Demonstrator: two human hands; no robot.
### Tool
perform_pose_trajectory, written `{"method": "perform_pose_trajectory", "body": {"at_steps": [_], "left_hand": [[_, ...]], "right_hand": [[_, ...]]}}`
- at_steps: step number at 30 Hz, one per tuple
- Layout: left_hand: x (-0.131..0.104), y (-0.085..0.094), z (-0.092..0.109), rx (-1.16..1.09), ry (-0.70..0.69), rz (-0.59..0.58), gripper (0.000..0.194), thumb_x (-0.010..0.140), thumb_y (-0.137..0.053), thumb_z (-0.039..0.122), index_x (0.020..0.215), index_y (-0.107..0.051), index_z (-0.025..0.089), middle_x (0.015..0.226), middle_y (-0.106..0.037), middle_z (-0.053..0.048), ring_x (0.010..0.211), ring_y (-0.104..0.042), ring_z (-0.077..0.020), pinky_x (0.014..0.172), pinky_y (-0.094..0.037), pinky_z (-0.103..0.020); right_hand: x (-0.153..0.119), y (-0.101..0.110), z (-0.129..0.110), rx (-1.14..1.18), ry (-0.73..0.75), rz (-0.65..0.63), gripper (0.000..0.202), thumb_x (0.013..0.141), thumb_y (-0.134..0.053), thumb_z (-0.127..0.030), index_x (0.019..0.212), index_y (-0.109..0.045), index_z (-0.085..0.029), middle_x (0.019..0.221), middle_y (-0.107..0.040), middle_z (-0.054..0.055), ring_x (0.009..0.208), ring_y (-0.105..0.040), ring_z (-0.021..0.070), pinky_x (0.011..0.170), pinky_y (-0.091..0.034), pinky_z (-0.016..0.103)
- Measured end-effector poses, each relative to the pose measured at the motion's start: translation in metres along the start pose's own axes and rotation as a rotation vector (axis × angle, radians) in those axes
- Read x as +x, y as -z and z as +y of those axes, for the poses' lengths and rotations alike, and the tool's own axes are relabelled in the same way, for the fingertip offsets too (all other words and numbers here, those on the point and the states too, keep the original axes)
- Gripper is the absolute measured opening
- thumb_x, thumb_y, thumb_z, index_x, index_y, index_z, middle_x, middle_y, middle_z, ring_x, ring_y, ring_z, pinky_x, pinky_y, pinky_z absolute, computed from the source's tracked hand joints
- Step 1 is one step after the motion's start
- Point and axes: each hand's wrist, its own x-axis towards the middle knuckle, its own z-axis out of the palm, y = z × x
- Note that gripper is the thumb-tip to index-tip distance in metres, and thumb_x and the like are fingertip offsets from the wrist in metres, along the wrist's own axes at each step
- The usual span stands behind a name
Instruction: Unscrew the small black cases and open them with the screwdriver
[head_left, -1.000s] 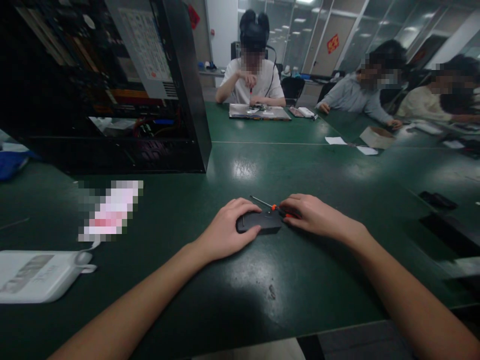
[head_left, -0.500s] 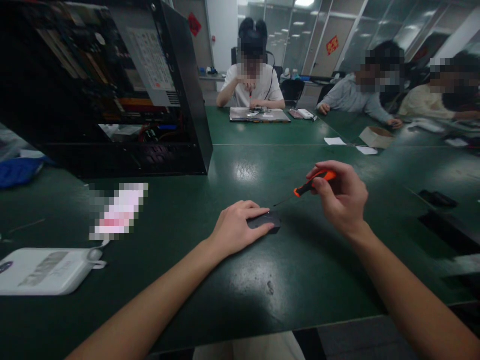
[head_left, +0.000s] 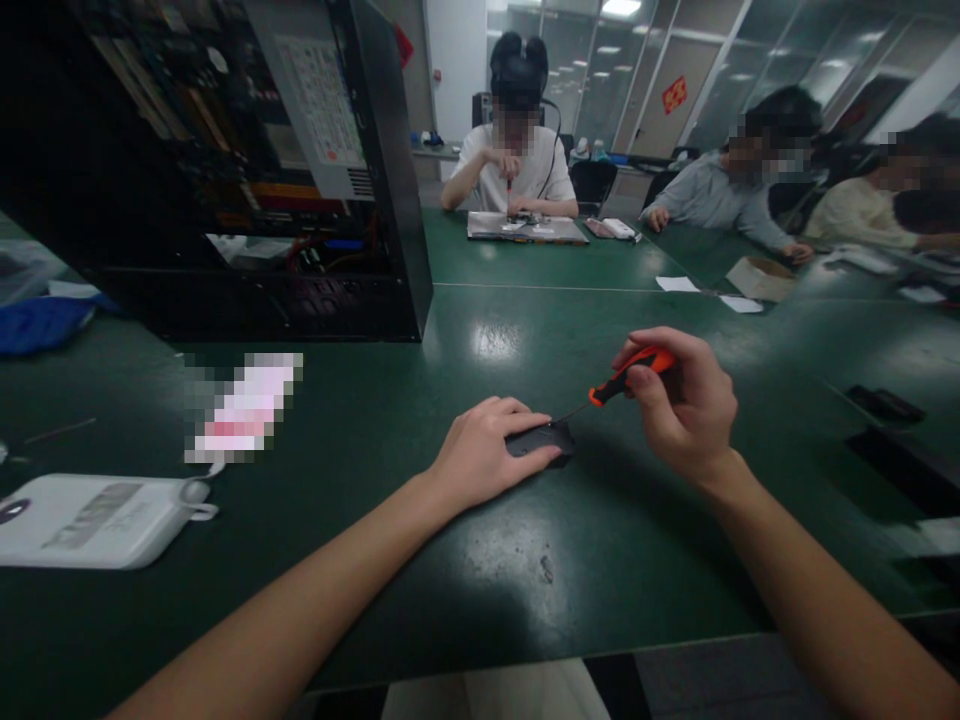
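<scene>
A small dark grey box-shaped piece (head_left: 538, 440) lies on the green tabletop (head_left: 360, 420). My left hand (head_left: 487, 450) is closed round it, thumb along the near side and fingers along the far side. Between the fingers of my right hand (head_left: 686, 400) is a screwdriver (head_left: 630, 374) with an orange and black handle. Its thin shaft slants down to the left, and the tip meets the top of the dark piece near my left fingertips. Whether the tip sits in a screw is too small to tell.
An opened black computer case (head_left: 390, 200) stands at the back left. A white device with a strap (head_left: 105, 520) lies at the left. Black parts (head_left: 900, 460) rest at the right. Across the table a person (head_left: 517, 170) works on a flat panel (head_left: 525, 228); others sit at the right.
The screwdriver tip, just off the dark piece's far edge before, now touches its top. The whole view has shifted slightly. Both hands keep their grips.
</scene>
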Motion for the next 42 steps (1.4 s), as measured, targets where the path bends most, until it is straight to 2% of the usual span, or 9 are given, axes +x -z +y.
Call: {"method": "perform_pose_trajectory", "body": {"at_steps": [6, 12, 15, 23, 28, 37, 39, 42], "left_hand": [[0.0, -0.002, 0.0, -0.029, -0.009, 0.016, 0.036, 0.093, -0.074, 0.045, 0.123, -0.076, 0.026, 0.115, -0.075, -0.005, 0.105, -0.068, -0.0261, 0.094, -0.054, -0.043], [0.0, -0.004, -0.001, -0.061, -0.014, 0.027, 0.037, 0.091, -0.076, 0.044, 0.123, -0.077, 0.025, 0.113, -0.076, -0.006, 0.103, -0.069, -0.0256, 0.094, -0.054, -0.044], [0.001, -0.004, -0.001, -0.069, -0.01, 0.038, 0.036, 0.09, -0.077, 0.043, 0.121, -0.078, 0.024, 0.112, -0.076, -0.006, 0.103, -0.069, -0.0262, 0.094, -0.055, -0.043], [-0.003, -0.004, -0.002, -0.077, 0.01, 0.034, 0.035, 0.091, -0.077, 0.041, 0.122, -0.077, 0.023, 0.114, -0.076, -0.006, 0.104, -0.068, -0.0262, 0.096, -0.054, -0.044], [-0.006, -0.002, -0.004, -0.111, 0.015, 0.041, 0.035, 0.091, -0.078, 0.039, 0.122, -0.076, 0.024, 0.116, -0.077, -0.006, 0.106, -0.069, -0.0262, 0.098, -0.054, -0.045], [-0.009, 0.012, -0.005, -0.117, -0.002, 0.0, 0.037, 0.089, -0.08, 0.034, 0.124, -0.074, 0.022, 0.119, -0.076, -0.007, 0.11, -0.069, -0.027, 0.099, -0.053, -0.045], [-0.01, 0.013, -0.006, -0.11, -0.015, -0.003, 0.037, 0.091, -0.079, 0.035, 0.125, -0.074, 0.022, 0.12, -0.076, -0.007, 0.111, -0.069, -0.0267, 0.1, -0.053, -0.044], [-0.011, 0.012, -0.006, -0.095, -0.025, -0.017, 0.038, 0.092, -0.078, 0.037, 0.126, -0.073, 0.022, 0.121, -0.075, -0.007, 0.111, -0.068, -0.0269, 0.1, -0.052, -0.044]], "right_hand": [[0.007, -0.003, -0.001, 0.032, -0.09, 0.011, 0.025, 0.101, -0.06, -0.031, 0.126, -0.06, -0.026, 0.099, -0.071, 0.003, 0.083, -0.069, 0.0176, 0.074, -0.058, 0.033], [0.041, -0.011, 0.0, -0.136, -0.203, -0.1, 0.02, 0.096, -0.067, -0.04, 0.106, -0.066, -0.022, 0.083, -0.069, 0.001, 0.068, -0.062, 0.0151, 0.066, -0.051, 0.029], [0.062, -0.021, 0.003, -0.173, -0.173, -0.168, 0.021, 0.093, -0.07, -0.04, 0.1, -0.066, -0.02, 0.077, -0.068, 0.0, 0.066, -0.061, 0.0151, 0.066, -0.048, 0.028], [0.097, -0.05, -0.007, -0.483, 0.024, -0.435, 0.028, 0.097, -0.067, -0.046, 0.098, -0.068, -0.018, 0.084, -0.072, 0.006, 0.074, -0.064, 0.0204, 0.066, -0.037, 0.03], [0.102, -0.055, -0.004, -0.615, 0.047, -0.478, 0.036, 0.099, -0.061, -0.054, 0.102, -0.07, -0.019, 0.085, -0.073, 0.008, 0.074, -0.065, 0.0218, 0.062, -0.034, 0.03], [0.097, -0.052, 0.027, -0.623, -0.053, -0.476, 0.043, 0.099, -0.058, -0.058, 0.094, -0.072, -0.018, 0.08, -0.073, 0.009, 0.071, -0.064, 0.0218, 0.062, -0.033, 0.03], [0.098, -0.051, 0.027, -0.628, -0.06, -0.491, 0.043, 0.098, -0.058, -0.058, 0.094, -0.072, -0.018, 0.08, -0.073, 0.009, 0.071, -0.063, 0.0215, 0.062, -0.032, 0.03], [0.103, -0.041, 0.014, -0.59, 0.011, -0.542, 0.039, 0.096, -0.062, -0.056, 0.096, -0.069, -0.018, 0.079, -0.071, 0.007, 0.07, -0.06, 0.0206, 0.063, -0.03, 0.031]]}}
